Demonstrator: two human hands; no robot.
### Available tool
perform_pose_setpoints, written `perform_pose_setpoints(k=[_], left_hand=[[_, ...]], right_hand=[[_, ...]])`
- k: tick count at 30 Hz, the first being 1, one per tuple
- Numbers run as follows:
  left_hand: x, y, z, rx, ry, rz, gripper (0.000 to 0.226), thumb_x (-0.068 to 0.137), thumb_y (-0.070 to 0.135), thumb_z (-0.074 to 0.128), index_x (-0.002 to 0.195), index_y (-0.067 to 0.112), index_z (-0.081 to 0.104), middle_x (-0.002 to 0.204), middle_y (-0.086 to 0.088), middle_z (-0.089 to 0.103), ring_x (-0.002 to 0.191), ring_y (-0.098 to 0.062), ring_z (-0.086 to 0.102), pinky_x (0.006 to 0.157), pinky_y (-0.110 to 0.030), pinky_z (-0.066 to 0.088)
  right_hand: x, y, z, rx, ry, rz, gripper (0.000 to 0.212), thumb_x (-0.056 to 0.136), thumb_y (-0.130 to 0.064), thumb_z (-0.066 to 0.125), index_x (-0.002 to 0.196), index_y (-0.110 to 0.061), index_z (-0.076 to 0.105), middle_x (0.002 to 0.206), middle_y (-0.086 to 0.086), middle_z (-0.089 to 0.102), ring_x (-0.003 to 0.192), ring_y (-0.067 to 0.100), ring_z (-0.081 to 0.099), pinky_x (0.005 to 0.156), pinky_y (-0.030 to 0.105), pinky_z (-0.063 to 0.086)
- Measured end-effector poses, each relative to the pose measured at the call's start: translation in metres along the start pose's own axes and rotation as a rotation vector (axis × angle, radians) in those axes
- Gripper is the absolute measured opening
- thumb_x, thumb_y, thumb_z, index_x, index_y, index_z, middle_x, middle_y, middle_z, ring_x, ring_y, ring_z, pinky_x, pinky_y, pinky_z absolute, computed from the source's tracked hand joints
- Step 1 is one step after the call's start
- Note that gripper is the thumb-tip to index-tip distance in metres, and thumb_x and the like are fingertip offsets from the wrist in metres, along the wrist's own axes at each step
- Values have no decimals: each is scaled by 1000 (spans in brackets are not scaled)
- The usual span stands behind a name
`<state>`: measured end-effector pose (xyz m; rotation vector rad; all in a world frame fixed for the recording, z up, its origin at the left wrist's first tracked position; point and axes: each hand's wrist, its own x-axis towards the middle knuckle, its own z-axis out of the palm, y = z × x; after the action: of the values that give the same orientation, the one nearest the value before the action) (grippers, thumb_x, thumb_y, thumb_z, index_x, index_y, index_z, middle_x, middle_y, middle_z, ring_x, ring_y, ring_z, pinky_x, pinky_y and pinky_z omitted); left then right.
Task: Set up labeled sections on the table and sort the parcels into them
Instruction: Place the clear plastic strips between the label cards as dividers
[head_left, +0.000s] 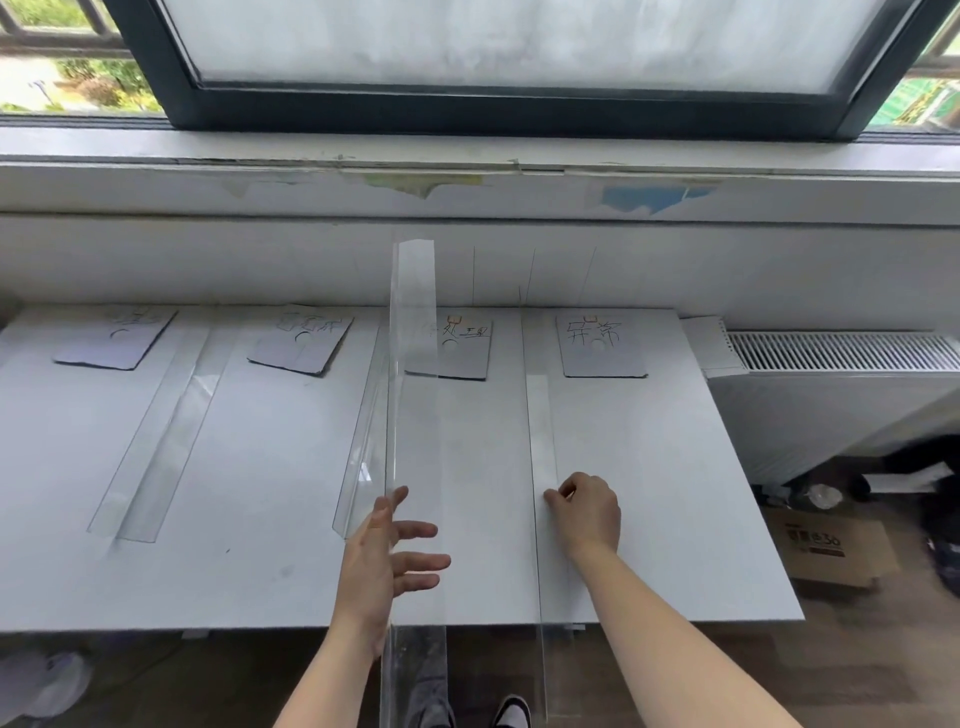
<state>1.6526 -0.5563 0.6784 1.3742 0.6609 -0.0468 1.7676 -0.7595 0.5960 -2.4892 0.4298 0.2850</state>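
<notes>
Left hand (384, 551), grip slack with fingers splayed straight, merely steadies the raised divider (413, 364) mid-surface (260, 519); so loosely supported, it could topple. Right hand (587, 514) pinches the flat divider (540, 415). No parcels visible.

White table (649, 493), seen from its near edge. Four grey cardboard label cards lie in a row along the far edge: the first card (114, 340), the second card (301, 340), the third card (462, 348) and the fourth card (602, 345), each with handwritten characters and a small rounded cut-out. Three clear plastic strips lie lengthwise on the surface: the left strip (156, 441) between the first and second cards, the middle strip (363, 441) between the second and third, the right strip (541, 431) just left of the fourth card, reaching past the near edge.
</notes>
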Motion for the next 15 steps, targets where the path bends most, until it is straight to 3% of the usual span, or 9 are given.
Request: perform_pose_setpoints(k=[5, 8, 10, 15], left_hand=[[-2, 5, 5, 3, -38, 10, 57, 86, 60, 33, 128, 26, 50, 100, -15, 67, 75, -36, 70, 62, -38, 58], [-2, 8, 14, 10, -73, 32, 54, 87, 60, 32, 127, 29, 50, 100, -11, 68, 75, -32, 71, 62, -37, 59], [-1, 9, 26, 13, -101, 56, 50, 90, 58, 31, 125, 29, 51, 99, -9, 69, 77, -28, 71, 64, -35, 58], [-6, 7, 67, 34, -169, 106, 49, 93, 56, 29, 122, 27, 55, 94, -4, 71, 92, -14, 68, 72, -29, 52]], right_hand=[[-10, 0, -4, 101, 25, -21, 17, 93, -27, 60, 95, -12, 69, 94, 5, 64, 83, 20, 58, 70, 25, 38], [-45, -9, -13, 285, 72, -92, 24, 98, -27, 53, 86, -13, 67, 83, 3, 64, 78, 19, 59, 62, 22, 40], [-74, -20, -22, 471, 17, -107, 27, 100, -29, 52, 84, -13, 67, 77, 2, 65, 72, 17, 61, 60, 18, 46], [-119, -27, -42, 799, -185, -125, 21, 95, -32, 59, 94, -13, 67, 73, 4, 68, 66, 18, 67, 61, 25, 55]])
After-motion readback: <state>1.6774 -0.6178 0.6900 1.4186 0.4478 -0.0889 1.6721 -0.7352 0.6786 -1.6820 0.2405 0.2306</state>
